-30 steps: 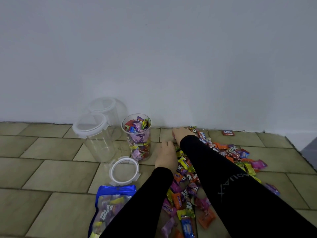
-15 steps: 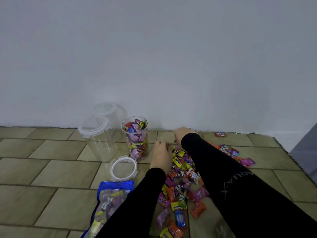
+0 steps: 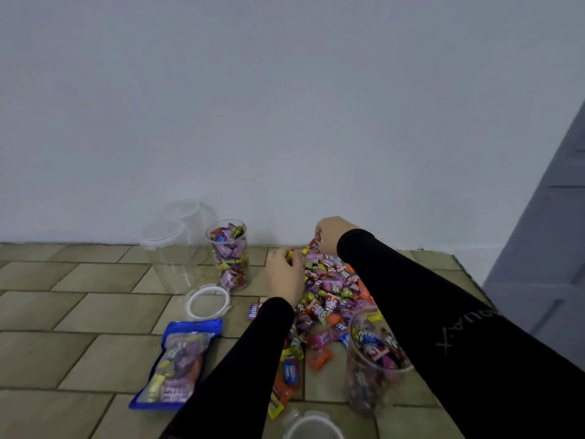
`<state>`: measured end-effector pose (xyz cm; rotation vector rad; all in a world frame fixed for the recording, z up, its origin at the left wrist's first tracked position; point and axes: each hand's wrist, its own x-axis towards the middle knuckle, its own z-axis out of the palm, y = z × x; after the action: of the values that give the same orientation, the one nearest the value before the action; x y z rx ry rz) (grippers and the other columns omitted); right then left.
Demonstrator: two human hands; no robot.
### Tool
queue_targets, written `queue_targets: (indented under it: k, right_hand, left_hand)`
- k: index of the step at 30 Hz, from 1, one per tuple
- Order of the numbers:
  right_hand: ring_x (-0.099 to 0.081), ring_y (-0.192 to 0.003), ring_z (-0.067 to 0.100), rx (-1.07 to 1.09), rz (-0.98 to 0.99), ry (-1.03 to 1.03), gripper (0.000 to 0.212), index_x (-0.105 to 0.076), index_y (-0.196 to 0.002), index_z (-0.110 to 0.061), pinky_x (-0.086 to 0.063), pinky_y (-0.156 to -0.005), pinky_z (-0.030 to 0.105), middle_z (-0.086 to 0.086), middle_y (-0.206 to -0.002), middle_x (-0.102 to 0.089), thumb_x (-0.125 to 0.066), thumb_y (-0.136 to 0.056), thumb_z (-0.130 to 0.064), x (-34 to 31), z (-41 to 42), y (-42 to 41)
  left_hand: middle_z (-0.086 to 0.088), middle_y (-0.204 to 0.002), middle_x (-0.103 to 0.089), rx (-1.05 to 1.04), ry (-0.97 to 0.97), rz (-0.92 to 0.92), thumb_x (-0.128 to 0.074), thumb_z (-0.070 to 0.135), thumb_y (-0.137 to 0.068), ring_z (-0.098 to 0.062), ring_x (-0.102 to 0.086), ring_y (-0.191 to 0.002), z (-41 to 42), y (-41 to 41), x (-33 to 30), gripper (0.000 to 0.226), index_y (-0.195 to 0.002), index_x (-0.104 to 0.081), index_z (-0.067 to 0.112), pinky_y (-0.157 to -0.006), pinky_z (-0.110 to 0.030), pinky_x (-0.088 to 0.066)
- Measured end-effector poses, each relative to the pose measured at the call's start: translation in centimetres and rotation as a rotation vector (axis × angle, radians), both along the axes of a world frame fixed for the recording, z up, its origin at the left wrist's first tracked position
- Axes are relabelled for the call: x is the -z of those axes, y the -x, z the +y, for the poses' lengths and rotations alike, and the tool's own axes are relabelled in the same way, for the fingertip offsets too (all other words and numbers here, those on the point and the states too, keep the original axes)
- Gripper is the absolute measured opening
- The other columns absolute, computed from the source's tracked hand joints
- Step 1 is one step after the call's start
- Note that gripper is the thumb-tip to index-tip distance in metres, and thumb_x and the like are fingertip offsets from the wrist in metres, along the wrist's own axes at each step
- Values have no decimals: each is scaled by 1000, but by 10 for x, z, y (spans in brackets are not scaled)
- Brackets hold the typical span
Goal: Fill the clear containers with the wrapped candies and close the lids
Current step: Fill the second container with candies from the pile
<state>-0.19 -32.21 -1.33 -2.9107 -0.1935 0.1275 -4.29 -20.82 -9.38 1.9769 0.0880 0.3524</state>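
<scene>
**Both Hands Gathering Candies at the Pile**

While both black-sleeved arms reach forward over the tiled floor (image 3: 95, 312), the left hand (image 3: 285, 274) rests on the far edge of the candy pile (image 3: 329, 296) with its fingers curled around a few wrapped pieces. The right hand (image 3: 330, 234) is raised just above the far end of the pile, near the wall (image 3: 285, 106), and its fingers pinch a small bunch of candies.

Container positions:
- One open jar (image 3: 229, 253) stands left of the pile, filled nearly to the rim with candies.
- Its loose lid (image 3: 208, 301) lies flat on the floor just in front.
- Two empty lidded jars (image 3: 172, 258) stand together further left, by the wall.
- A second filled jar (image 3: 373, 359), open, stands under the right forearm, partly hidden and blurred.
- Another lid (image 3: 311, 427) shows at the bottom edge.

A blue candy bag (image 3: 180, 362) lies on the floor beside the left forearm.
</scene>
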Motion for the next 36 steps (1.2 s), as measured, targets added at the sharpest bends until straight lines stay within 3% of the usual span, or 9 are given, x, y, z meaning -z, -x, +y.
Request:
queue_targets:
  k: [4,11,16,20,24,29,32,34,36]
  right_hand:
    - [-58,-108,27,10,-29,-82,26,-62,-113,-5,-46,-83,30,12,-121,-60,-52,-90,-6,-12,-20,28]
    - [-52,-105,21,3,-132,-317,29,-57,-119,-10,-36,-79,23,8,-125,-56,-48,-91,-8,-19,-47,87]
    - [-49,-90,16,38,-249,-639,26,-54,-120,-10,-36,-67,23,6,-107,-56,-51,-94,-10,-15,-60,129]
    - [-45,-76,13,80,-353,-801,21,-51,-117,-14,-34,-58,11,1,-89,-48,-50,-96,-11,-3,-65,155]
    - [-42,-73,12,151,-422,-946,22,-50,-119,-11,-35,-63,22,-5,-78,-41,-51,-97,-12,15,-64,169]
    - [-58,-93,24,207,-438,-1095,20,-47,-116,-19,-50,-79,34,6,-101,-56,-50,-97,-14,24,-56,181]
    - [-63,-98,31,242,-413,-1179,18,-45,-109,-25,-54,-81,46,6,-100,-58,-49,-97,-14,25,-49,185]
    - [-63,-90,26,266,-407,-1225,18,-45,-112,-23,-55,-78,36,-1,-92,-54,-48,-97,-12,27,-48,185]
    - [-54,-73,11,284,-445,-1210,21,-45,-118,-15,-44,-64,10,-7,-83,-48,-47,-98,-9,31,-50,185]
  left_hand:
    - [-7,-106,-64,-34,170,23,-46,26,-100,-23,-61,-97,-15,20,-10,19,-102,-62,14,-83,-34,-49]
    - [-2,-110,-65,-1,310,-82,-47,26,-101,-18,-60,-101,-41,64,-32,19,-109,-62,19,-90,-35,-50]
    - [-1,-107,-65,36,409,-174,-46,26,-101,-20,-62,-103,-50,94,-44,16,-104,-61,25,-93,-42,-51]
    - [3,-104,-64,62,422,-245,-45,26,-102,-9,-58,-93,-57,119,-45,19,-110,-62,22,-82,-26,-47]
    - [8,-86,-59,67,402,-293,-45,26,-102,-7,-51,-73,-66,139,-41,18,-108,-63,26,-67,-15,-42]
    - [10,-77,-54,70,375,-330,-45,25,-102,-3,-47,-66,-77,154,-38,17,-104,-62,27,-63,-18,-41]
    - [9,-82,-53,81,350,-337,-44,25,-102,-7,-46,-71,-80,156,-34,18,-106,-61,24,-67,-21,-39]
    - [7,-88,-57,77,326,-348,-44,24,-102,-9,-48,-76,-82,157,-33,18,-106,-61,22,-69,-21,-40]
    - [6,-89,-58,66,301,-362,-44,22,-102,-10,-50,-77,-83,158,-33,17,-104,-60,23,-70,-21,-40]
